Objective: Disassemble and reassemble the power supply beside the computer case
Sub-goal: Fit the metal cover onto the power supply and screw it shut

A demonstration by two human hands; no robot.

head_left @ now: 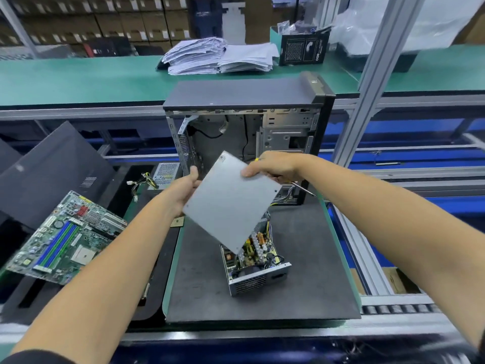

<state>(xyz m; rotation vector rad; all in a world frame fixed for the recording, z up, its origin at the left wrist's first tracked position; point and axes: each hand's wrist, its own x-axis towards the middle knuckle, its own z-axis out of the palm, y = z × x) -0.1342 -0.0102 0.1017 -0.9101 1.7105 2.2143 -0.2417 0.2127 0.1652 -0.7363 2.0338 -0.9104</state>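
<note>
Grey metal cover (231, 203) is pinched between my left hand (183, 190) and right hand (273, 165), tilted above the opened power supply (256, 264). My right also grips a screwdriver (301, 187).

A single head-worn camera looks forward and steeply down over a factory workbench, its wide-angle lens bowing the aluminium frame post (367, 82) and the bench edges. Both forearms reach in from the bottom corners, the left hand (183, 190) and right hand (270, 165) meeting near the centre of the frame, close under the lens. The dark work mat (301, 285) fills the lower middle at close range. The open computer case (249, 127) stands facing the camera just beyond. Farther back, the green bench top (78, 77) and stacked cartons (105, 19) run across the upper edge.
</note>
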